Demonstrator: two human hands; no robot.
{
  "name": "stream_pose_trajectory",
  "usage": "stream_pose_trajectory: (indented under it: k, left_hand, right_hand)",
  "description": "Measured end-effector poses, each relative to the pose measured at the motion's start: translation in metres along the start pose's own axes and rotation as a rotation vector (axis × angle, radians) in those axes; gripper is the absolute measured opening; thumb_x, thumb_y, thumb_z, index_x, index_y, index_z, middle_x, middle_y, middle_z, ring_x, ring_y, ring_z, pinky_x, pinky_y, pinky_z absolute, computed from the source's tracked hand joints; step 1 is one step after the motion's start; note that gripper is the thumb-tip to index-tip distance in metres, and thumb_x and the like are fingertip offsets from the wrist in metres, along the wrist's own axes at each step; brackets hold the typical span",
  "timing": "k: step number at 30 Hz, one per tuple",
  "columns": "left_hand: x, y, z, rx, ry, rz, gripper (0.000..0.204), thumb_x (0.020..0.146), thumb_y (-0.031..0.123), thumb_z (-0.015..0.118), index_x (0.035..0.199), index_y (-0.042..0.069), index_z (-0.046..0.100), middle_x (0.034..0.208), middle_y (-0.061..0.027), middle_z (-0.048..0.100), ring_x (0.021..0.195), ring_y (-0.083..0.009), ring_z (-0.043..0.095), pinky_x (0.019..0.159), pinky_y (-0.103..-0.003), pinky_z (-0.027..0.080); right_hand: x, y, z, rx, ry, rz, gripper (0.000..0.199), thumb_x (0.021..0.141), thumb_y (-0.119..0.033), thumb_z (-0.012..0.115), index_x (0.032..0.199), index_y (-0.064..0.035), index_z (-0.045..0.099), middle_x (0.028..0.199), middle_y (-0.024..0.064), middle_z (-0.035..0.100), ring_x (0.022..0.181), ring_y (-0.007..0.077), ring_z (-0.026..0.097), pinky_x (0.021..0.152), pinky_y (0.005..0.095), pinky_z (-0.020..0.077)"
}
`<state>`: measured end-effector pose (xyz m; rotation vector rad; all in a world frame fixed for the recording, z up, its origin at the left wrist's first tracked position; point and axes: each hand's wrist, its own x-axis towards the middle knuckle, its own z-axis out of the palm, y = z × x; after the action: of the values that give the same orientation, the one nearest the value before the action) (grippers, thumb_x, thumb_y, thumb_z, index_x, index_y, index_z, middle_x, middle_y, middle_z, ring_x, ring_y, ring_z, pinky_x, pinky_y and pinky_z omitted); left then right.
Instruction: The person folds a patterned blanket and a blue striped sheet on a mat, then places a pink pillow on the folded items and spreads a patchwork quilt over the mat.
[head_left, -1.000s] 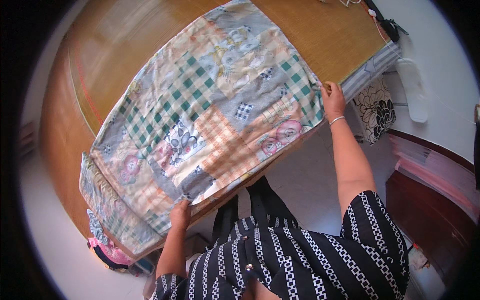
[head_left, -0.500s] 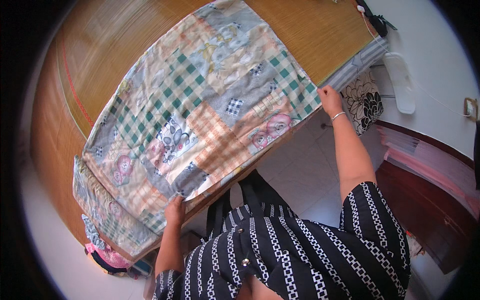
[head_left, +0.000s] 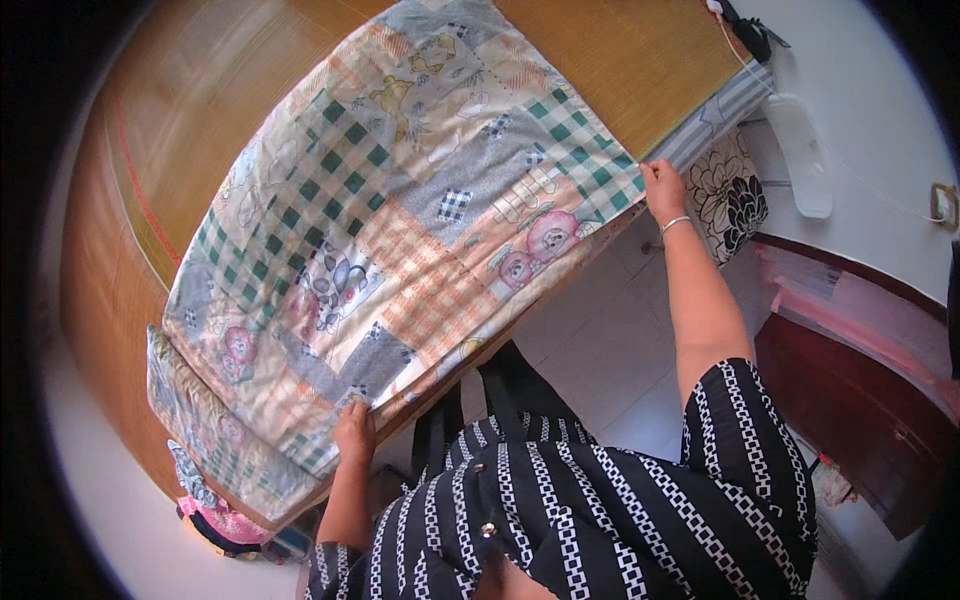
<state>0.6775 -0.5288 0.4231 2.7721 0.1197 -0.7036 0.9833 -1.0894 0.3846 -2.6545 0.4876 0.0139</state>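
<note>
A folded quilt (head_left: 440,270) in a patchwork print of green checks, orange checks, grey patches and pink flowers lies across the bed. Its near edge is stretched between my two hands. My left hand (head_left: 355,432) is closed on this edge at the lower left, beside a grey patch. At the right corner my right hand (head_left: 662,190) pinches the cloth next to a green-checked patch; a bracelet circles that wrist. The upper layer bulges toward its far left side. A lower fold of the same quilt (head_left: 215,420) sticks out at the left end.
The bed has a woven tan mat (head_left: 640,60) and a striped grey side (head_left: 715,120). Folded clothes (head_left: 225,525) sit by its left end. At right are a black-flowered cloth (head_left: 728,195), a white panel with a cord (head_left: 802,160) and a dark red wooden piece (head_left: 850,420).
The quilt's upper layer has puffed up and its pattern has shifted slightly left. My right hand has risen a little with its corner; both hands keep their hold.
</note>
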Motion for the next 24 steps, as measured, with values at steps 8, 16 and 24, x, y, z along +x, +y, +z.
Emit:
stream_pose_trajectory:
  k: [8, 16, 24]
  left_hand:
    - [-0.001, -0.006, -0.009, -0.049, -0.073, 0.019, 0.011, 0.072, 0.013, 0.059, 0.081, 0.008, 0.058, 0.08, -0.0116, 0.057, 0.073, -0.0326, 0.056, 0.062, -0.041, 0.045]
    - [0.016, 0.019, -0.028, -0.117, -0.233, -0.024, 0.024, 0.071, 0.017, 0.062, 0.094, 0.01, 0.057, 0.09, -0.0111, 0.056, 0.083, -0.0311, 0.056, 0.069, -0.04, 0.045]
    - [0.107, 0.091, -0.056, -0.112, 0.077, 0.228, 0.057, 0.069, 0.02, 0.064, 0.122, 0.015, 0.043, 0.134, -0.0124, 0.029, 0.124, -0.0324, 0.027, 0.096, -0.046, 0.029]
  right_hand:
    - [0.004, 0.007, 0.004, 0.063, 0.056, 0.022, 0.022, 0.079, -0.024, 0.058, 0.078, -0.0025, 0.053, 0.074, 0.0168, 0.059, 0.071, 0.0338, 0.056, 0.062, 0.0395, 0.0441]
    - [-0.004, -0.001, 0.012, 0.004, -0.073, 0.132, 0.028, 0.082, -0.029, 0.056, 0.082, -0.001, 0.054, 0.082, 0.016, 0.059, 0.078, 0.0302, 0.056, 0.068, 0.0364, 0.0434]
    - [-0.009, -0.001, 0.0, 0.875, -0.478, 0.343, 0.025, 0.081, -0.012, 0.055, 0.101, 0.0036, 0.056, 0.097, 0.008, 0.06, 0.084, 0.0165, 0.058, 0.073, 0.0273, 0.0438]
